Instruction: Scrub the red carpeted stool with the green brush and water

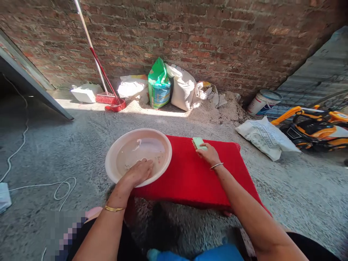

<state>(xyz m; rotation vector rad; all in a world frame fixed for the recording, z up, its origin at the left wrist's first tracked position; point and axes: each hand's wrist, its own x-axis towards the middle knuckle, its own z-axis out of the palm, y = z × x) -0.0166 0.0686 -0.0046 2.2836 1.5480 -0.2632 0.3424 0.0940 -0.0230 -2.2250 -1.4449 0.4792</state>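
Note:
A light green scrub brush (199, 143) with pale bristles is in my right hand (210, 154), whose fingers and thumb close around its near end. The brush is over the far part of a red cloth (185, 170) that covers a low table. My left hand (140, 172) reaches over the near rim of a pale pink basin (111, 165). Its fingers are lowered toward the water and partly apart, with nothing visible in them; the fingertips are hard to make out. The basin stands on the left end of the red cloth, and small bits float in its water.
Along the brick wall stand a green bag (159, 85), a white sack (182, 88), and a broom with a red dustpan (116, 106). To the right are a bucket (262, 103), a flat white sack (268, 137) and a toy excavator (312, 127). A white cable (66, 185) lies left.

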